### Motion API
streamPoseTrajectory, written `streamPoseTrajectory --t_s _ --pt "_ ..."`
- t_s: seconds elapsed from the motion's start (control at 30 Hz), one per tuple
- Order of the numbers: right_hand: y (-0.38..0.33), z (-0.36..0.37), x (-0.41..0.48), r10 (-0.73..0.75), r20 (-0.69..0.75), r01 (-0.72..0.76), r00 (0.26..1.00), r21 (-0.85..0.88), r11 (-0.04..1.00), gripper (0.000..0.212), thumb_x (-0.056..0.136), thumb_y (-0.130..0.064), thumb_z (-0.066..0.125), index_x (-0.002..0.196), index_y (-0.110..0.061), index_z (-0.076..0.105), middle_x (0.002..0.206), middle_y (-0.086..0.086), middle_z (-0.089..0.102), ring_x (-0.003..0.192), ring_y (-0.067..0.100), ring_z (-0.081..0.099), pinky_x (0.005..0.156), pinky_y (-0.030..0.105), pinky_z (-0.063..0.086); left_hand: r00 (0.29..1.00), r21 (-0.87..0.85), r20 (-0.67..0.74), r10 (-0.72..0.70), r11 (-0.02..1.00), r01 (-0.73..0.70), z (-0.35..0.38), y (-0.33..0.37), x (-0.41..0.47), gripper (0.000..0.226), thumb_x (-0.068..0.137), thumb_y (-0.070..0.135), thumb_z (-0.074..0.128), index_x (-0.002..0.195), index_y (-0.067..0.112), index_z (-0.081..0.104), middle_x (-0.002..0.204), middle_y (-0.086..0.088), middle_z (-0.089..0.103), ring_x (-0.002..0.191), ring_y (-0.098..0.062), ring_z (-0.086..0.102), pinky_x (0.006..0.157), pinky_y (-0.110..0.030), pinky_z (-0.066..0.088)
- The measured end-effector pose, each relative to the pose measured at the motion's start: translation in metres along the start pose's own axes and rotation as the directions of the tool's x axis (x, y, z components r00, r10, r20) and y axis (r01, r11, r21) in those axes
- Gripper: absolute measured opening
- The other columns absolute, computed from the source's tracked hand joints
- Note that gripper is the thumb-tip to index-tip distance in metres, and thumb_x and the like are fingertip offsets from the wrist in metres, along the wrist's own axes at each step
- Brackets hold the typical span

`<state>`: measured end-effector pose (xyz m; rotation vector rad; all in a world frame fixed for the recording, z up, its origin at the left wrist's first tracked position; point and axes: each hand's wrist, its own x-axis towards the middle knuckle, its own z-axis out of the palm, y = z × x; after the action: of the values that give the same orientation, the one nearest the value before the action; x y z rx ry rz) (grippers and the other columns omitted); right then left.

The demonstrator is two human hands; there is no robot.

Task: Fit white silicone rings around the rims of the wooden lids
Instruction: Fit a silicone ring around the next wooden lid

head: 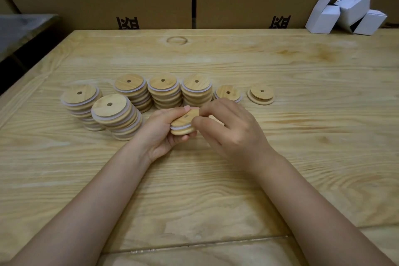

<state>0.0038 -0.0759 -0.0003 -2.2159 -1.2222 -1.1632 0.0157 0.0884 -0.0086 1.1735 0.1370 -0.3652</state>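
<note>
Cardboard boxes [97, 4] line the far edge from 10 to 2 o'clock. All are closed, so their contents are not visible. Black print on two of them is cut off by the bench edge.

The wooden bench [216, 190] fills the rest of the view. A dark surface [21, 30] adjoins it at 9 o'clock.

Small white cartons [347, 11] are heaped at 1 o'clock against the boxes. One shows an open end, dark inside; contents cannot be made out.

Five stacks of lids [165, 90], with white bands between the layers, stand from 10 to 12 o'clock of the hands. To their right lie a single ringed lid [227, 93], partly hidden by fingers, and a bare lid [261, 94].

The left hand [162, 134] cradles the lid [184, 117] from below, fingers curled under it and the thumb on its top edge. The right hand [228, 131] meets it from 3 o'clock, with thumb and forefinger pinched at the lid's upper rim. The lid is held tilted just above the bench, between both hands. A white ring [180, 127] shows in the groove along its near edge.

The far side of the rim is covered by the right hand, so the ring's seating there cannot be told. Whether ring or wood lies in the pinch is also unclear.
</note>
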Motion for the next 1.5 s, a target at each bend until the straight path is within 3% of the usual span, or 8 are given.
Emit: streamPoseTrajectory --t_s 0.43,0.57,0.67,0.8,0.97,1.1,1.27,1.5 --pt "0.021 0.0 -0.011 0.33 0.046 -0.332 0.943 0.218 0.918 0.012 0.088 -0.01 0.063 0.09 -0.001 0.07 0.083 0.008 0.065 0.076 0.023 0.061 0.067 0.039 0.05 0.987 0.009 0.061 0.149 0.989 -0.15 0.001 -0.006 0.0 0.023 0.086 0.022 0.05 0.101 0.013 0.066 0.08 -0.006 0.072 0.057 -0.021 0.068 0.043 -0.025 0.052" --pt "0.018 0.0 -0.009 0.459 0.226 -0.509 0.859 0.28 0.814 0.058 0.073 -0.041 0.074 0.117 -0.006 0.062 0.109 0.004 0.061 0.1 0.015 0.058 0.087 0.034 0.049 0.976 0.023 0.023 0.217 0.976 -0.218 0.004 -0.011 0.001 0.024 0.086 0.022 0.052 0.104 0.014 0.065 0.084 -0.002 0.072 0.067 -0.014 0.069 0.047 -0.026 0.055" --pt "0.012 0.008 -0.012 0.443 0.404 -0.548 0.8 0.195 0.813 0.082 0.064 -0.048 0.079 0.132 -0.01 0.051 0.124 0.002 0.053 0.116 0.016 0.05 0.1 0.028 0.039 0.968 0.078 0.03 0.251 0.964 -0.253 0.005 -0.015 0.002 0.028 0.083 0.023 0.055 0.105 0.013 0.067 0.087 -0.004 0.072 0.073 -0.014 0.068 0.05 -0.026 0.055" --pt "0.01 0.014 -0.012 0.475 0.381 -0.585 0.794 0.262 0.768 0.076 0.07 -0.042 0.077 0.132 -0.009 0.05 0.125 0.0 0.052 0.117 0.008 0.047 0.099 0.013 0.032 0.963 0.053 0.053 0.263 0.963 -0.266 0.005 -0.015 0.001 0.04 0.082 0.025 0.053 0.118 0.009 0.061 0.096 -0.008 0.069 0.075 -0.016 0.068 0.049 -0.023 0.052" --pt "0.018 0.014 -0.011 0.587 0.156 -0.602 0.795 0.323 0.73 0.069 0.069 -0.037 0.075 0.126 -0.006 0.052 0.121 0.001 0.057 0.111 0.015 0.055 0.095 0.031 0.045 0.95 0.048 0.111 0.292 0.953 -0.299 0.007 -0.015 0.0 0.039 0.082 0.03 0.049 0.117 0.014 0.057 0.093 -0.008 0.071 0.072 -0.024 0.069 0.061 -0.036 0.058" --pt "0.038 0.013 -0.014 0.737 -0.062 -0.703 0.674 0.255 0.664 0.061 0.069 -0.034 0.08 0.116 -0.007 0.052 0.11 -0.006 0.053 0.103 0.018 0.054 0.088 0.023 0.041 0.946 0.136 0.152 0.287 0.942 -0.308 0.008 -0.016 -0.002 0.046 0.084 0.035 0.043 0.122 0.011 0.051 0.099 -0.017 0.07 0.074 -0.03 0.07 0.063 -0.04 0.057" --pt "0.055 0.021 -0.024 0.819 0.015 -0.795 0.574 0.247 0.553 0.04 0.068 -0.026 0.081 0.089 -0.019 0.047 0.099 -0.015 0.051 0.099 0.02 0.051 0.077 0.002 0.027 0.947 0.215 0.185 0.262 0.93 -0.299 0.009 -0.017 -0.003 0.055 0.086 0.041 0.035 0.125 0.006 0.048 0.103 -0.022 0.068 0.078 -0.032 0.068 0.066 -0.039 0.057" --pt "0.057 0.027 -0.027 0.828 0.076 -0.814 0.555 0.252 0.523 0.034 0.07 -0.028 0.08 0.087 -0.02 0.052 0.088 -0.026 0.048 0.1 0.018 0.054 0.077 0.007 0.03 0.951 0.255 0.187 0.245 0.923 -0.287 0.01 -0.018 -0.002 0.051 0.085 0.044 0.034 0.117 0.009 0.054 0.101 -0.021 0.068 0.079 -0.031 0.068 0.067 -0.038 0.056"
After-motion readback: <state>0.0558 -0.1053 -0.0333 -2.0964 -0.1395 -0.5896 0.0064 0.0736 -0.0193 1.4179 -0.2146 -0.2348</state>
